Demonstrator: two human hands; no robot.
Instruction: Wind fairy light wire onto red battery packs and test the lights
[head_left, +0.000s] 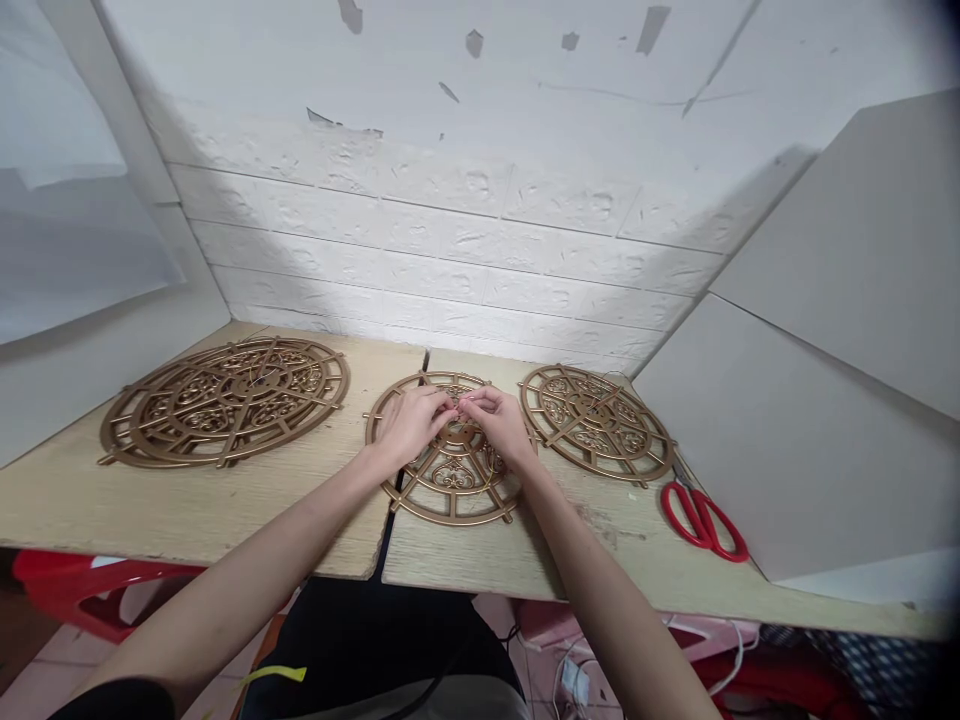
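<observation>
A round gold openwork frame (454, 474), with spokes and scrolled ornaments, lies flat on the table in front of me. Over its upper middle, my left hand (415, 422) and my right hand (500, 420) meet fingertip to fingertip. Both are closed in a pinch; what is between the fingers is too small to make out. A thin yellowish wire (491, 485) loops across the frame's right side, near my right wrist. Part of the frame's centre is hidden by my fingers.
Stacked gold frames (225, 400) lie at left, and another gold frame (592, 420) at right, with thin wires on them. Red-handled scissors (701, 520) rest beside the right panel (825, 470). A gap splits the wooden table (300, 510). A white brick-pattern wall (450, 240) stands behind.
</observation>
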